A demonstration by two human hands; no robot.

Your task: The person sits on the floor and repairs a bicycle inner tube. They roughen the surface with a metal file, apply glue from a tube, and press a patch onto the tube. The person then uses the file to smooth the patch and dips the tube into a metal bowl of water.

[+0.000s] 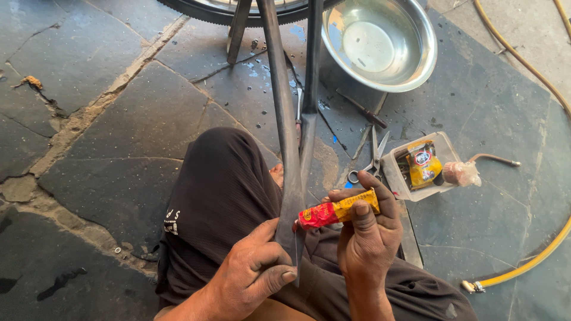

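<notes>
Rubber tube (289, 178) lies pinched flat in the left hand (253, 270), so the right hand (369, 235), gripping the red-and-yellow glue tube (338, 209), should squeeze softly, nozzle right beside that rubber.

We see bright daylight on the right, where the steel bowl (379, 41) throws glare and the stone floor (119, 119) looks washed pale. The left lies in soft shade. Focus is sharp throughout; lines bend slightly at the edges.
</notes>
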